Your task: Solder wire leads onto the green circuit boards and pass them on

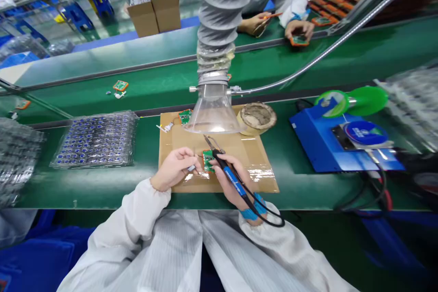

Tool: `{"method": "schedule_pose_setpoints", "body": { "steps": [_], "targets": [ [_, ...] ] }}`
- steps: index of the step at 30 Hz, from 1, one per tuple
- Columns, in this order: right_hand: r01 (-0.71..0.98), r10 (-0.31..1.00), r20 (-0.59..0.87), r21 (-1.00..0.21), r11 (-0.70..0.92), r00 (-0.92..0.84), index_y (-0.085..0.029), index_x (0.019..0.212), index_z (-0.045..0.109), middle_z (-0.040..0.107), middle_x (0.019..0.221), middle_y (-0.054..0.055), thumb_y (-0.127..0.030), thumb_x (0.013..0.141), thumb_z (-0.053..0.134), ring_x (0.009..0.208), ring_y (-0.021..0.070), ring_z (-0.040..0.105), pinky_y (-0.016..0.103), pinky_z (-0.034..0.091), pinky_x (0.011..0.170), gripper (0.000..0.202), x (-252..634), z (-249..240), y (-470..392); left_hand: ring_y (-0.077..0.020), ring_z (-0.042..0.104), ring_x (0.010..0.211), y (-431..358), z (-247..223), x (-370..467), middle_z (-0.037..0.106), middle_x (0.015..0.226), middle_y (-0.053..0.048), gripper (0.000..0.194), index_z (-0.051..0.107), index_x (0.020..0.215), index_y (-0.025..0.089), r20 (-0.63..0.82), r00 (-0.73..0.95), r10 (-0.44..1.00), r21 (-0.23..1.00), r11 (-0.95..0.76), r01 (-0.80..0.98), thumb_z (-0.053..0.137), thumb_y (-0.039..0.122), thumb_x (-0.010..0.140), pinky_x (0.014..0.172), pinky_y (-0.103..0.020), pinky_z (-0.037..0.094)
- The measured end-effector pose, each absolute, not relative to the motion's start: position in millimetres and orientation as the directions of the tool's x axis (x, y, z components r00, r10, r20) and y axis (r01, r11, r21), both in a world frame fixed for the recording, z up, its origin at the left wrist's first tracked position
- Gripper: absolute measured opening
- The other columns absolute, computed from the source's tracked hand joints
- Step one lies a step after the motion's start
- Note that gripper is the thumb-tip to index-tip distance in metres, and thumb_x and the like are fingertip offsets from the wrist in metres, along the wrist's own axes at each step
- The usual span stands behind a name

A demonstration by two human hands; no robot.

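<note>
My right hand [226,189] is wrapped round a blue-and-black soldering iron [232,179], its metal tip pointing up and away under the clear hood. A black cable runs from the handle past the blue wrist strap. Pinched in the fingers of my left hand [175,168] is a small whitish piece [191,168], too small to name. Between my hands a green circuit board [207,160] with an orange edge lies on the cardboard sheet [263,171]; my right fingertips are close to it. Further back on the sheet is a second circuit board [185,117] with a white connector [168,126] beside it.
A clear fume hood [215,112] hangs low over the sheet. Right of it stand a round tan pot [257,118] and a blue solder-feeder machine [308,139]. A tray of blue-marked parts [97,139] lies left. Across the conveyor belt [153,84], a co-worker's hand [299,31] holds a board.
</note>
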State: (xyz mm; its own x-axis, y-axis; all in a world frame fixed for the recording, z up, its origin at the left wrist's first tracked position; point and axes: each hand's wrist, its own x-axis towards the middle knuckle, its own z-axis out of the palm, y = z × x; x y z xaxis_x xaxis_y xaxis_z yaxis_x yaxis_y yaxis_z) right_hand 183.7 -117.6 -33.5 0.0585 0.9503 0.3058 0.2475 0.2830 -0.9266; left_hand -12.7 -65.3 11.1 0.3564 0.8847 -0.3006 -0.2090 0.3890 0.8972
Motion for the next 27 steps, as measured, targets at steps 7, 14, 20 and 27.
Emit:
{"method": "schedule_pose_setpoints", "body": {
  "steps": [7,14,20,27],
  "targets": [
    [-0.074,0.953,0.180,-0.976,0.203,0.242,-0.026,0.115,0.059,0.077,0.094,0.002,-0.039,0.089,0.076,0.080,0.0178,0.076,0.034,0.065,0.073,0.034,164,-9,-116,-0.0134,0.069,0.066,-66,21,5,0.075,0.073,-0.007,0.044,0.070,0.080,0.013,-0.364,0.442,0.820,0.928,0.361,0.094,0.086,0.054,0.072,0.065,-0.024,0.055],
    [-0.039,0.938,0.174,-0.980,0.195,0.301,-0.025,0.109,0.062,0.076,0.089,0.001,-0.034,0.089,0.076,0.084,0.0180,0.076,0.035,0.065,0.080,0.026,163,-9,-115,-0.0139,0.069,0.067,-72,17,7,0.074,0.073,-0.005,0.032,0.073,0.081,0.015,-0.281,0.382,0.880,0.960,0.257,0.112,0.083,0.045,0.077,0.070,-0.026,0.057],
    [-0.036,0.938,0.162,-0.983,0.182,0.307,-0.026,0.109,0.060,0.072,0.085,0.000,-0.034,0.088,0.074,0.075,0.0163,0.072,0.032,0.063,0.070,0.027,157,-16,-113,-0.0145,0.066,0.065,-69,16,2,0.074,0.073,-0.004,0.022,0.075,0.082,0.017,-0.222,0.374,0.901,0.948,0.110,0.297,0.071,0.038,0.085,0.064,-0.025,0.052],
    [0.083,0.913,0.149,-0.988,0.127,0.380,-0.025,0.113,0.064,0.074,0.094,0.003,-0.037,0.090,0.074,0.082,0.0182,0.074,0.036,0.064,0.081,0.028,167,-35,-114,-0.0207,0.061,0.086,-34,8,-11,0.071,0.079,-0.004,0.018,0.070,0.067,0.020,0.017,0.516,0.857,0.691,-0.383,0.613,0.067,0.019,0.085,0.086,-0.036,0.047]
  ]
}}
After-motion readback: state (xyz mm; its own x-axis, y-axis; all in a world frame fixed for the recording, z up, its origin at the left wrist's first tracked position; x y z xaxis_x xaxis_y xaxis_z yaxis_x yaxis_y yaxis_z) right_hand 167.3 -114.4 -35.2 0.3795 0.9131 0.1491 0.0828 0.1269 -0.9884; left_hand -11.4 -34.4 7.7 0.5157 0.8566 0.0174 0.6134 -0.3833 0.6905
